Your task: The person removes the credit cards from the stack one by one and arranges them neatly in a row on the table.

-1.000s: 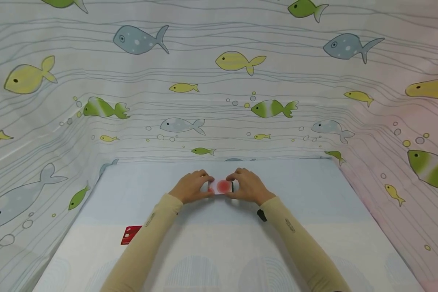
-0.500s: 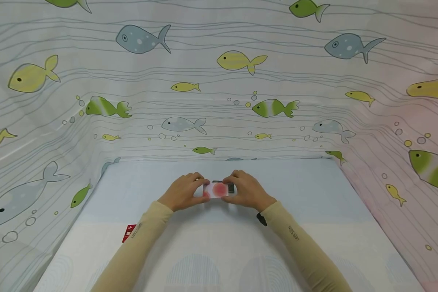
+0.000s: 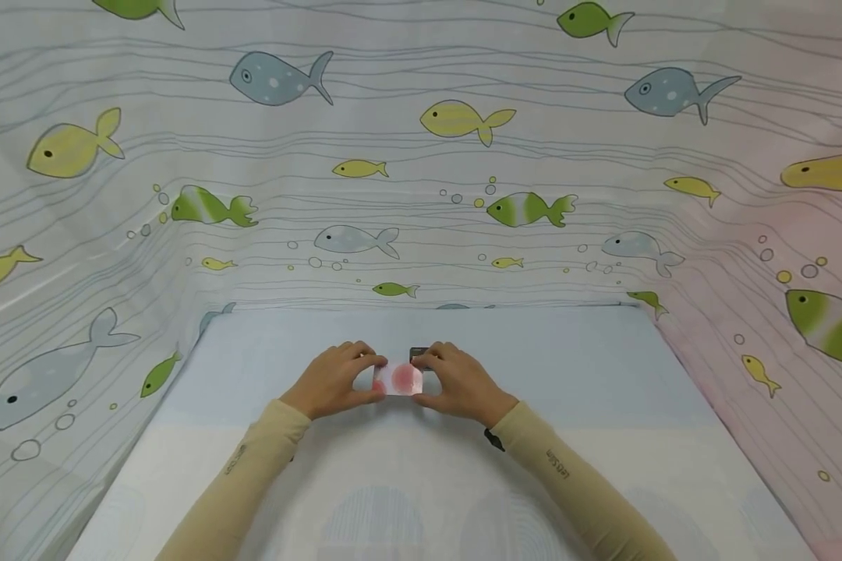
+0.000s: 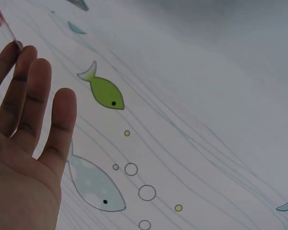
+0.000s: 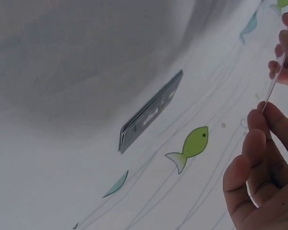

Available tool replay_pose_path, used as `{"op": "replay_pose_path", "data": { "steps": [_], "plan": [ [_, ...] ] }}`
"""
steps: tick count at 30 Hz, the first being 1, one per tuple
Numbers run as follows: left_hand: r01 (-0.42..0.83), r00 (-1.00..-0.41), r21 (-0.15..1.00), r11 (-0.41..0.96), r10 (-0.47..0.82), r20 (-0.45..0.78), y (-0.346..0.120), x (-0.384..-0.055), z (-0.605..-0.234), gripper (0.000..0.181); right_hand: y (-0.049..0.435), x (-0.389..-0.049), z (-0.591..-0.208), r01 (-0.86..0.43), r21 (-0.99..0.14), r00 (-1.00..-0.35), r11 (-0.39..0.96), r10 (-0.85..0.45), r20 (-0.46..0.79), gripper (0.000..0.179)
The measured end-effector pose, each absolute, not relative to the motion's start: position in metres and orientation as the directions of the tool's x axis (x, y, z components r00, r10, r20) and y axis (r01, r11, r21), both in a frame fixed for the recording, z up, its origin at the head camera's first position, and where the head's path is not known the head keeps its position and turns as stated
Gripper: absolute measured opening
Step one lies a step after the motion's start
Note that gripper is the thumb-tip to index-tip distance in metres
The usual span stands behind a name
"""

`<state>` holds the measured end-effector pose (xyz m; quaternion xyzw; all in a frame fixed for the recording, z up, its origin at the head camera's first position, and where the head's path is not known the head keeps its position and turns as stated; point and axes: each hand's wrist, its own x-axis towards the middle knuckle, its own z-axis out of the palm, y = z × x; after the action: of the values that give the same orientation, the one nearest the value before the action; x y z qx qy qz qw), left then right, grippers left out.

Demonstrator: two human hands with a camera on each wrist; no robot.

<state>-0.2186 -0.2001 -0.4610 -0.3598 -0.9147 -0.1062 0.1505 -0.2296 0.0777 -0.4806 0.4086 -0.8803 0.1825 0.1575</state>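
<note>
Held up between both hands in the head view is a small white card (image 3: pixel 401 379) with pink-red circles on its face. My left hand (image 3: pixel 337 380) pinches its left end between thumb and fingertips, and my right hand (image 3: pixel 456 382) pinches the right end the same way. Seen edge-on in the right wrist view, the card (image 5: pixel 274 82) is thin and flat. Just behind the right fingers lies a stack of dark cards (image 3: pixel 419 354), partly hidden by that hand. White lettering reading VIP shows on this stack (image 5: pixel 151 112) in the right wrist view.
A pale blue and white tabletop (image 3: pixel 421 475) spreads beneath the hands. Around its back and sides rises a fish-print curtain (image 3: pixel 421 257). Under the right cuff, a black piece (image 3: pixel 493 439) shows.
Both hands have drawn the white card nearer and to the left, baring the dark stack behind it. A red card at the left has gone out of sight behind the left sleeve.
</note>
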Motion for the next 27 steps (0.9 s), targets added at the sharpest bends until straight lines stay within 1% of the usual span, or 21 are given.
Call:
{"op": "replay_pose_path", "data": {
  "steps": [7,10,12,16,20,27],
  "plan": [
    [0.672,-0.727,0.148,0.726,0.61,0.314,-0.213,-0.206,-0.462,0.048,0.068,-0.222,-0.485,-0.798,-0.198,-0.594,0.569,-0.684,0.424,0.05],
    [0.663,-0.739,0.167,0.73,0.602,0.301,-0.217,-0.201,-0.462,0.046,0.063,-0.218,-0.487,-0.795,-0.196,-0.598,0.574,-0.684,0.417,0.051],
    [0.658,-0.744,0.171,0.733,0.598,0.298,-0.22,-0.198,-0.463,0.045,0.06,-0.216,-0.487,-0.784,-0.197,-0.612,0.588,-0.681,0.402,0.05],
    [0.643,-0.758,0.181,0.744,0.586,0.286,-0.226,-0.192,-0.465,0.047,0.054,-0.211,-0.488,-0.779,-0.203,-0.62,0.593,-0.68,0.392,0.05],
    [0.626,-0.775,0.201,0.754,0.571,0.271,-0.231,-0.186,-0.466,0.047,0.047,-0.208,-0.489,-0.781,-0.232,-0.621,0.58,-0.682,0.387,0.049],
    [0.602,-0.794,0.218,0.768,0.55,0.257,-0.236,-0.179,-0.468,0.048,0.038,-0.207,-0.493,-0.765,-0.275,-0.644,0.583,-0.673,0.365,0.048]
  ]
}}
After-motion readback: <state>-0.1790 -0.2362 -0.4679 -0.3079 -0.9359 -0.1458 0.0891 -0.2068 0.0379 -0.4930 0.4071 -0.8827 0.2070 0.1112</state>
